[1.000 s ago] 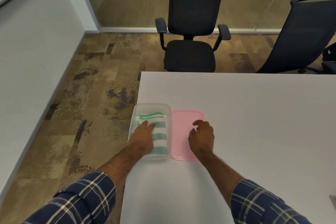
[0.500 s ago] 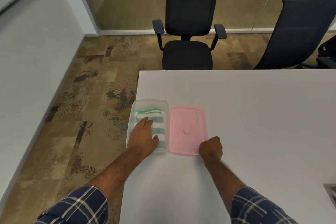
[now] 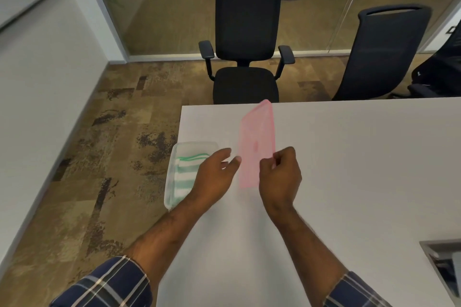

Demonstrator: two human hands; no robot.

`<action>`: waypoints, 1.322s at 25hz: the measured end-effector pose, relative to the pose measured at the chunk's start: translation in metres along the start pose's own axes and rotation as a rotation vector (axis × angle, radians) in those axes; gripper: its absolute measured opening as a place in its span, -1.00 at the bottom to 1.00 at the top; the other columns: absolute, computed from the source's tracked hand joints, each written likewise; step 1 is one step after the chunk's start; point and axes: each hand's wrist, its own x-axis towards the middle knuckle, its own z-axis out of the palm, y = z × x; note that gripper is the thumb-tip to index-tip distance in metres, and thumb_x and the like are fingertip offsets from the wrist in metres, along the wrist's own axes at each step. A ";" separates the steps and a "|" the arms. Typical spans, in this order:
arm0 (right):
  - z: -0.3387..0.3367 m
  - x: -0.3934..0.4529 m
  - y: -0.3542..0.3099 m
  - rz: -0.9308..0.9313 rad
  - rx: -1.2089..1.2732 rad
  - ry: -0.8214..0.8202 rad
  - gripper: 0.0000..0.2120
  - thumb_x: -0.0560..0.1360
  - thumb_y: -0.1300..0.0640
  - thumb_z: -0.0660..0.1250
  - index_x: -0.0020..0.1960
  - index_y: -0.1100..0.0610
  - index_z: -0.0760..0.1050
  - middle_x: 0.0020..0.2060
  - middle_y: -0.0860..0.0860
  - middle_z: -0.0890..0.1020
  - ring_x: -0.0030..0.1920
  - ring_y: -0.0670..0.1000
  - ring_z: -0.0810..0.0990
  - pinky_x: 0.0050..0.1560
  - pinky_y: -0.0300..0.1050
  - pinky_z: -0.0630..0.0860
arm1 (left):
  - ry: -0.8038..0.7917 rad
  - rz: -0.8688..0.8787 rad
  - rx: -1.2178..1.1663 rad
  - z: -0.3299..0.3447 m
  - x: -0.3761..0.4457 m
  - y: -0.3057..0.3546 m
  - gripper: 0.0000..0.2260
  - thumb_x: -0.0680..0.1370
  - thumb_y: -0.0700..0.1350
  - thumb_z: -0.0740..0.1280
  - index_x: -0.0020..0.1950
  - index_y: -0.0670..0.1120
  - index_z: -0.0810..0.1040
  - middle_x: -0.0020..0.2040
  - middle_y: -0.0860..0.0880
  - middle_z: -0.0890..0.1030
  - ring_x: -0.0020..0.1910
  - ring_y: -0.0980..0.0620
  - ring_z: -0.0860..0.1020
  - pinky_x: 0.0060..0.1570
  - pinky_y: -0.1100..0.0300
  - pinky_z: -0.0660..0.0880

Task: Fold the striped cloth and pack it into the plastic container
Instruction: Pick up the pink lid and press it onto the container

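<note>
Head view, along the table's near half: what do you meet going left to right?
Plastic container holding the striped cloth → left hand → pink lid → right hand → grey recess in the table.

— What colours have you got in front of you?

— My table (image 3: 349,157) is plain white. The lid (image 3: 257,142) is see-through pink.

— And the cloth?

— The cloth (image 3: 185,177) has green and white stripes. The container (image 3: 172,182) around it is clear, nearly colourless.

— Your sleeves?

— My left sleeve (image 3: 109,284) and right sleeve (image 3: 356,291) are both dark navy plaid with pale crossing lines.

— The room?

— The near chair (image 3: 245,40) and the chair to its right (image 3: 384,52) are black. The carpet (image 3: 99,157) is mottled brown and tan with dark blotches. The wall (image 3: 37,82) is white.
</note>
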 end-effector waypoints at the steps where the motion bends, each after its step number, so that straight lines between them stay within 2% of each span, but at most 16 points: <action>1: -0.003 -0.004 -0.009 -0.069 -0.012 -0.009 -0.79 0.46 0.14 0.32 -0.21 -0.02 0.28 -0.35 -0.08 0.52 -0.40 -0.14 0.47 -0.44 -0.36 0.28 | -0.017 -0.006 -0.067 0.002 -0.001 0.016 -0.56 0.58 0.16 0.26 0.42 0.02 0.45 0.40 0.02 0.53 0.32 -0.02 0.54 0.28 0.14 0.45; 3: -0.007 -0.015 -0.022 -0.238 -0.048 -0.059 -0.80 0.49 0.09 0.34 -0.19 -0.04 0.32 -0.33 -0.10 0.53 -0.40 -0.12 0.48 -0.42 -0.38 0.32 | -0.035 -0.031 -0.214 0.002 -0.003 0.045 -0.59 0.58 0.20 0.23 0.36 0.05 0.48 0.34 0.02 0.57 0.22 -0.03 0.59 0.25 0.05 0.53; 6: -0.007 -0.029 -0.030 -0.459 -0.133 -0.147 -0.95 0.49 0.12 0.37 -0.10 0.07 0.51 -0.25 -0.03 0.64 -0.28 0.01 0.59 -0.32 -0.13 0.56 | -0.012 -0.067 -0.280 -0.002 -0.003 0.062 -0.65 0.59 0.12 0.27 0.32 0.02 0.51 0.25 0.03 0.61 0.12 -0.03 0.62 0.19 0.01 0.58; 10: -0.005 -0.037 -0.028 -0.544 -0.103 -0.320 -0.74 0.45 -0.05 0.39 0.07 0.06 0.57 -0.06 -0.04 0.70 -0.07 0.01 0.64 -0.04 -0.10 0.56 | 0.071 -0.145 -0.328 -0.013 -0.003 0.048 -0.73 0.61 -0.09 0.28 0.31 -0.03 0.53 0.21 -0.04 0.65 0.13 -0.11 0.64 0.12 -0.03 0.63; 12: -0.004 -0.036 -0.026 -0.501 -0.016 -0.408 -0.66 0.44 -0.13 0.35 0.11 0.05 0.57 0.03 -0.04 0.68 0.03 -0.01 0.61 0.12 -0.04 0.55 | 0.112 -0.177 -0.374 -0.022 -0.001 0.039 -0.72 0.61 -0.12 0.29 0.32 -0.03 0.52 0.21 -0.05 0.65 0.11 -0.13 0.65 0.09 -0.05 0.64; 16: 0.007 -0.015 -0.013 -0.256 -0.037 -0.263 -0.54 0.46 -0.14 0.37 0.25 0.07 0.46 0.19 0.01 0.58 0.18 0.03 0.51 0.20 0.00 0.46 | 0.169 -0.188 -0.369 -0.041 0.004 0.016 -0.73 0.65 -0.09 0.21 0.34 0.00 0.50 0.17 -0.06 0.67 0.08 -0.14 0.66 0.13 -0.14 0.60; 17: 0.011 -0.011 -0.010 -0.162 -0.033 -0.306 -0.48 0.46 -0.15 0.37 0.31 0.08 0.39 0.24 0.03 0.53 0.22 0.05 0.49 0.18 -0.02 0.46 | 0.165 -0.191 -0.383 -0.046 0.005 0.009 -0.75 0.65 -0.10 0.21 0.31 0.00 0.51 0.12 -0.04 0.69 0.03 -0.11 0.68 0.07 -0.11 0.63; 19: 0.021 -0.012 -0.006 -0.014 0.122 -0.453 -0.44 0.46 -0.10 0.40 0.35 0.09 0.31 0.24 0.05 0.50 0.21 0.08 0.52 0.02 -0.23 0.49 | 0.159 -0.196 -0.381 -0.054 0.006 -0.008 -0.80 0.66 -0.12 0.18 0.22 0.02 0.54 -0.01 0.04 0.70 -0.10 -0.01 0.69 -0.17 0.05 0.64; 20: 0.027 -0.017 -0.004 0.009 0.186 -0.504 -0.46 0.47 -0.06 0.41 0.34 0.09 0.30 0.22 0.04 0.51 0.18 0.09 0.54 -0.05 -0.31 0.47 | 0.171 -0.199 -0.366 -0.057 0.008 -0.017 -0.81 0.66 -0.13 0.18 0.18 0.03 0.54 -0.05 0.06 0.70 -0.14 0.03 0.68 -0.24 0.12 0.60; 21: 0.034 -0.022 -0.002 0.012 0.205 -0.528 -0.46 0.47 -0.03 0.41 0.34 0.09 0.29 0.22 0.04 0.51 0.16 0.08 0.55 -0.04 -0.29 0.49 | 0.193 -0.201 -0.345 -0.059 0.010 -0.027 -0.81 0.66 -0.14 0.18 0.15 0.03 0.56 -0.05 0.03 0.70 -0.16 0.05 0.66 -0.26 0.15 0.56; 23: 0.047 -0.035 0.002 0.014 0.195 -0.556 -0.43 0.47 -0.03 0.41 0.37 0.10 0.27 0.24 0.06 0.51 0.15 0.07 0.54 0.09 -0.09 0.55 | 0.239 -0.190 -0.270 -0.063 0.013 -0.048 -0.83 0.64 -0.13 0.23 0.15 -0.03 0.58 0.04 -0.11 0.68 -0.13 0.00 0.63 -0.17 0.15 0.53; 25: 0.058 -0.048 0.005 0.020 0.145 -0.579 -0.41 0.47 -0.06 0.40 0.39 0.10 0.26 0.24 0.08 0.49 0.16 0.08 0.54 0.16 0.01 0.55 | 0.247 -0.190 -0.164 -0.064 0.016 -0.072 -0.76 0.62 -0.06 0.26 0.23 -0.11 0.56 0.12 -0.16 0.65 0.01 -0.13 0.62 0.04 0.05 0.54; 27: 0.068 -0.057 0.008 0.004 0.078 -0.603 -0.40 0.46 -0.09 0.39 0.38 0.09 0.26 0.23 0.09 0.49 0.15 0.09 0.54 0.13 -0.02 0.54 | 0.236 -0.197 -0.090 -0.065 0.019 -0.095 -0.70 0.62 -0.04 0.25 0.27 -0.17 0.55 0.16 -0.20 0.64 0.12 -0.24 0.61 0.18 -0.13 0.55; 29: 0.074 -0.061 0.011 -0.026 -0.008 -0.620 -0.40 0.46 -0.11 0.38 0.38 0.08 0.25 0.21 0.08 0.48 0.15 0.10 0.54 0.09 -0.04 0.52 | 0.227 -0.229 -0.096 -0.063 0.022 -0.112 -0.67 0.63 -0.05 0.23 0.30 -0.21 0.53 0.20 -0.27 0.62 0.16 -0.31 0.59 0.19 -0.24 0.53; 31: 0.080 -0.062 0.012 -0.041 -0.110 -0.627 -0.40 0.46 -0.13 0.37 0.38 0.09 0.25 0.18 0.09 0.46 0.15 0.12 0.52 0.10 0.01 0.53 | 0.236 -0.236 -0.087 -0.059 0.023 -0.124 -0.66 0.64 -0.06 0.21 0.33 -0.22 0.50 0.22 -0.30 0.60 0.19 -0.34 0.58 0.18 -0.27 0.53; 33: 0.085 -0.062 0.014 -0.060 -0.198 -0.632 -0.41 0.47 -0.13 0.35 0.36 0.11 0.27 0.16 0.11 0.45 0.15 0.13 0.49 0.10 0.04 0.53 | 0.244 -0.231 -0.077 -0.053 0.022 -0.131 -0.63 0.65 -0.07 0.19 0.41 -0.20 0.44 0.31 -0.27 0.56 0.27 -0.30 0.54 0.27 -0.25 0.47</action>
